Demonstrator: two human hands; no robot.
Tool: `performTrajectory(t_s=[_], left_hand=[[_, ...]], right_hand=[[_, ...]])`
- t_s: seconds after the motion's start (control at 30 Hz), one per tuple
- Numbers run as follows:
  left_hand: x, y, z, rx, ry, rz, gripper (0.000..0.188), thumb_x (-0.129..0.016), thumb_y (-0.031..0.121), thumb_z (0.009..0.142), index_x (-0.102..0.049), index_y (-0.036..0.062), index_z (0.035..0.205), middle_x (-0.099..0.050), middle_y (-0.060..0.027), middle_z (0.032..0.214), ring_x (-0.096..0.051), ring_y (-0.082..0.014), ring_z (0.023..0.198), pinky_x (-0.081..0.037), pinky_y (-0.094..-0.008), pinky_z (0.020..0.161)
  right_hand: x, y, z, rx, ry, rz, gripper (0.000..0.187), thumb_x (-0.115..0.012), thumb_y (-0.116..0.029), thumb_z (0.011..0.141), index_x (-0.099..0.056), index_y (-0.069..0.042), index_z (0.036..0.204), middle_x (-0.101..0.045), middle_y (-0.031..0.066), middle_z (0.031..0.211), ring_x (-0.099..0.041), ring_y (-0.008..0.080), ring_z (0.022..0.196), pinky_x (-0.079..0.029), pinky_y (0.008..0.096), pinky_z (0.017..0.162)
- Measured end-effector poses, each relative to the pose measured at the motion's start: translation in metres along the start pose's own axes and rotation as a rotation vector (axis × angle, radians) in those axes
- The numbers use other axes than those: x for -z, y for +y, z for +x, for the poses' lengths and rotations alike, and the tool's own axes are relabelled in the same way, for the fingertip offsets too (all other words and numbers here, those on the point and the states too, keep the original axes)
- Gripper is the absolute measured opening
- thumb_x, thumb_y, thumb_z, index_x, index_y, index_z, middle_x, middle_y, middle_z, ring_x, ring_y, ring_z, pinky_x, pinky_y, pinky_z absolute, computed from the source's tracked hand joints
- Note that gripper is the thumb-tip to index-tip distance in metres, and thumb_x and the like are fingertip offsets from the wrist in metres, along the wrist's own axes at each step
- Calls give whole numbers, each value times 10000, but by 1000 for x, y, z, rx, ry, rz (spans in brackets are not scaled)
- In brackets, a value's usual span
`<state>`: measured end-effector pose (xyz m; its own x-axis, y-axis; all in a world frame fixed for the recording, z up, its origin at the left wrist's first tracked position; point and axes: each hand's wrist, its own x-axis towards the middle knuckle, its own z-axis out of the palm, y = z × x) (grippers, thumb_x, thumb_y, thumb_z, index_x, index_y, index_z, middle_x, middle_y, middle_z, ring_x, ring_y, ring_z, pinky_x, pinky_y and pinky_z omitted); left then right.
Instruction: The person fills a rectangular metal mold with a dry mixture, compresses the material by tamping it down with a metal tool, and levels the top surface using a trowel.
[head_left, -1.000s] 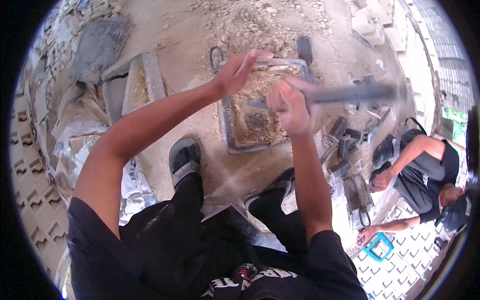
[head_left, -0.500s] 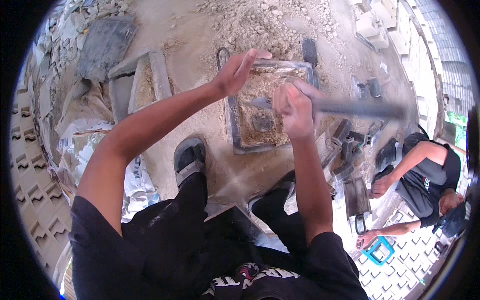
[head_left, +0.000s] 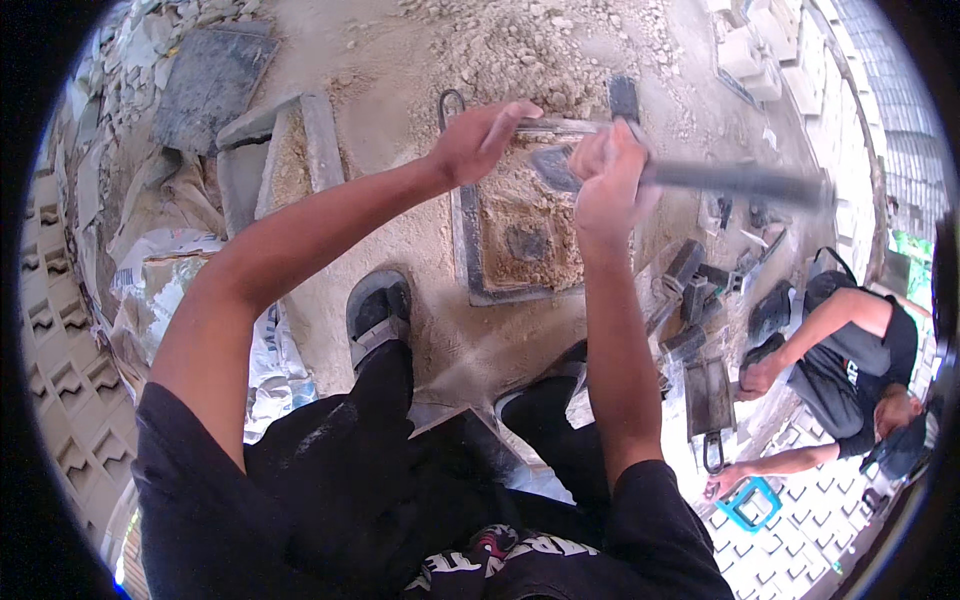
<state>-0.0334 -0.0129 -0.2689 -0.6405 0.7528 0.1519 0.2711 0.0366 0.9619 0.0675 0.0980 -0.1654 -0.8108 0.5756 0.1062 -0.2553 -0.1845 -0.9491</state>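
My right hand (head_left: 612, 172), clenched around a long dark bar-like tool (head_left: 740, 184), has moved nearer the grey rectangular sand-filled frame's (head_left: 525, 296) far rim (head_left: 562, 126), shifting work there; my left hand (head_left: 476, 145) lies alongside, grip unclear.

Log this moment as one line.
left hand: at far rim of frame | right hand: gripping bladed tool | crumbly fill: inside frame

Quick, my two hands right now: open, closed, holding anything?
Left hand: at the far edge of the dark frame; whether it grips can't be told.
Right hand: closed around a dark tool.
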Motion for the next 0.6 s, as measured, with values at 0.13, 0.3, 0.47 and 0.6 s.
performTrajectory(t_s=[0.13, 0.3, 0.47, 0.6], left_hand=[[0, 8, -5, -149, -8, 201, 495, -244, 327, 1030, -554, -7, 1223, -584, -208, 1224, -540, -337, 1180, -385, -386, 1019], [-1, 8, -5, -206, -17, 290, 488, -255, 336, 1022, -520, 6, 1264, -557, -208, 1263, -494, -351, 1227, -349, -423, 1051], [4, 4, -9, -168, -62, 295, 479, -279, 336, 1016, -485, 4, 1294, -510, -209, 1319, -449, -346, 1270, -307, -435, 1086], [-4, 8, -13, -315, -136, 654, 512, -311, 340, 1004, -370, -7, 1376, -372, -204, 1440, -313, -318, 1372, -209, -442, 1141]], right_hand=[[-13, 7, -1, -79, 178, -62, 328, -453, -146, 957, -429, -65, 640, -389, -26, 524, -378, 57, 461, -265, 245, 418], [-17, 13, 5, 108, 217, -338, 326, -460, -170, 960, -435, -74, 650, -401, -28, 527, -387, 59, 461, -282, 258, 426], [-28, -21, -5, -77, 250, -246, 337, -444, -172, 960, -387, -93, 637, -387, -14, 547, -343, 70, 478, -299, 241, 450], [0, 10, -24, 29, 175, -225, 320, -463, -153, 962, -443, -65, 654, -445, -13, 545, -439, 71, 507, -348, 249, 466]])
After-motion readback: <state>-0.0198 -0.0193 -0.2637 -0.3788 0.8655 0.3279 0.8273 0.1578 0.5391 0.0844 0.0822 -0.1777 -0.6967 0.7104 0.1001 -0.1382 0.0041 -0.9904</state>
